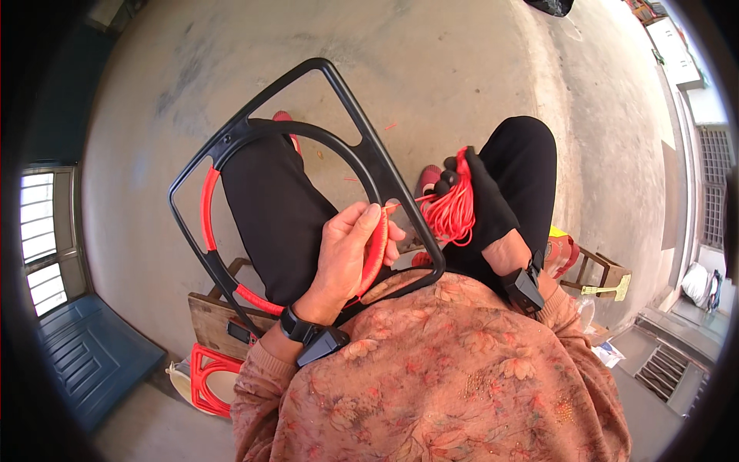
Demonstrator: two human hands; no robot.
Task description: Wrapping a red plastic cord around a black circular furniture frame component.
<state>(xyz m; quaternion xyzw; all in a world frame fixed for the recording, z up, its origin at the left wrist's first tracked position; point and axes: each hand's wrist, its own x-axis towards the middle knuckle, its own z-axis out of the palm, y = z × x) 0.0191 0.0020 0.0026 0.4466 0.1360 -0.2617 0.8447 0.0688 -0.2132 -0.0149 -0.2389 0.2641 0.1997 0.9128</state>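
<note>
A black frame [368, 146] with a round ring inside a squared outer border rests tilted across my lap, mostly over the left leg. Red cord wrapping [208, 209] covers several stretches of the ring. My bare left hand [344, 250] is closed around the ring's near right part, thumb on top of the wound red cord there. In a black glove, my right hand [483, 196] grips a looped bundle of red cord [450, 212] to the right of the frame. A short taut strand links the bundle to the wrapping by my left thumb.
A wooden bench [219, 323] shows beneath me, with a small dark device [241, 332] at its left. A red frame [206, 381] lies lower left over a pale round container. Right of me are a wooden stool [600, 269] and a yellow-green strip [608, 288]. Red scraps dot the concrete floor.
</note>
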